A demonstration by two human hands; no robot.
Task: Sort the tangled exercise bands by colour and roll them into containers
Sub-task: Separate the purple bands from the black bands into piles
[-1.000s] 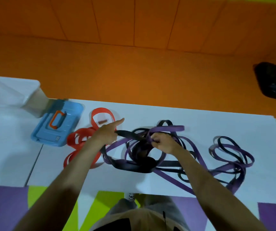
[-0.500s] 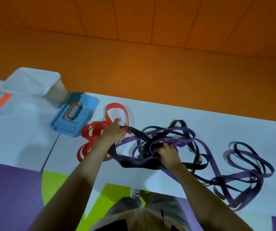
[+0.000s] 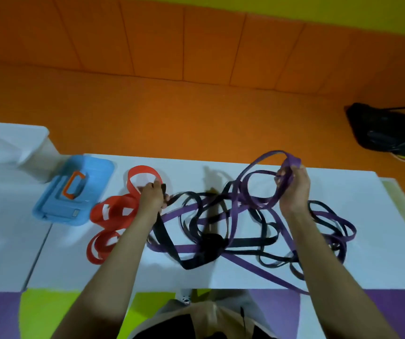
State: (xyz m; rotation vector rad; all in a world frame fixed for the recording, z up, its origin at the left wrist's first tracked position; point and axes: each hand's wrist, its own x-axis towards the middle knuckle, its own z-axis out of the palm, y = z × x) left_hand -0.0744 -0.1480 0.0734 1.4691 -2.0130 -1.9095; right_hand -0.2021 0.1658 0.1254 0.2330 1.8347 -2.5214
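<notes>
A tangle of purple bands (image 3: 235, 209) and black bands (image 3: 196, 241) lies across the middle of the white table (image 3: 221, 275). My right hand (image 3: 294, 187) grips a loop of purple band and holds it lifted above the tangle at the right. My left hand (image 3: 153, 195) grips the end of a wide black band at the tangle's left edge. Red bands (image 3: 113, 214) lie in loose loops just left of my left hand, apart from the tangle.
A blue box lid with an orange handle (image 3: 73, 189) lies left of the red bands. A clear container (image 3: 13, 145) stands at the far left. A black bag (image 3: 387, 133) sits on the orange floor at the right. One purple band hangs over the table's front edge.
My right hand has risen from the tangle's centre and moved right, drawing a purple loop up with it. My left hand has stayed at the black band's end.
</notes>
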